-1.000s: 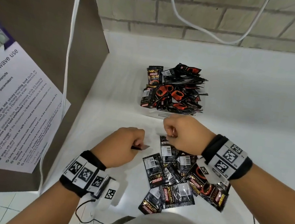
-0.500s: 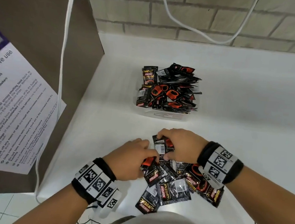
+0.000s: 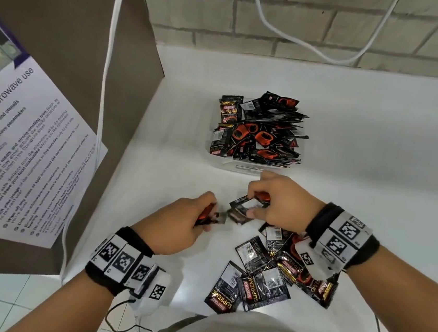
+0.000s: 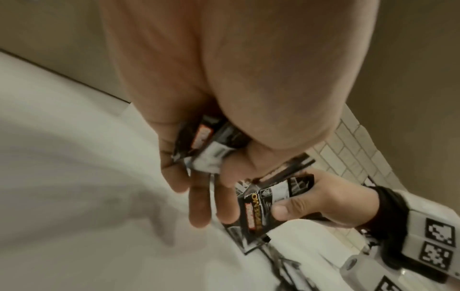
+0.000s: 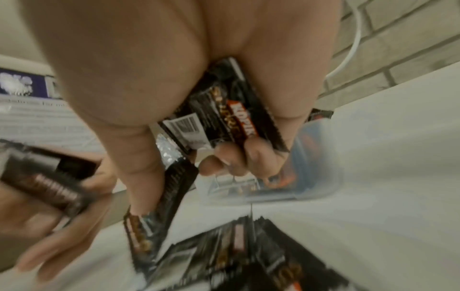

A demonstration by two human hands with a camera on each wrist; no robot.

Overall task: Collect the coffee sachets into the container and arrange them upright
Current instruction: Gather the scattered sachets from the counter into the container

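- Now my left hand [image 3: 178, 224] grips a sachet [image 3: 208, 216] short of the container [image 3: 239, 165].
- Beside it, my right hand [image 3: 282, 203] clutches several sachets [image 3: 243, 208].
- Nearer me lies the loose pile [image 3: 262, 277].

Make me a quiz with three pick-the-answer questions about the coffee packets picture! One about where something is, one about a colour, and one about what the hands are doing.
1. Where is the clear container?
A. On the floor
B. On the white counter, beyond the hands
C. In the person's lap

2. What colour are the coffee sachets mostly?
A. Black with red-orange
B. Blue
C. Pink

3. What is the left hand doing?
A. Lying flat and empty
B. Pointing at the wall
C. Holding sachets in its grip

Answers:
1 B, it sits on the counter, packed with sachets.
2 A, the loose pile shows black wrappers with red-orange marks.
3 C, the left wrist view shows its fingers curled round sachets; the right hand holds some too.
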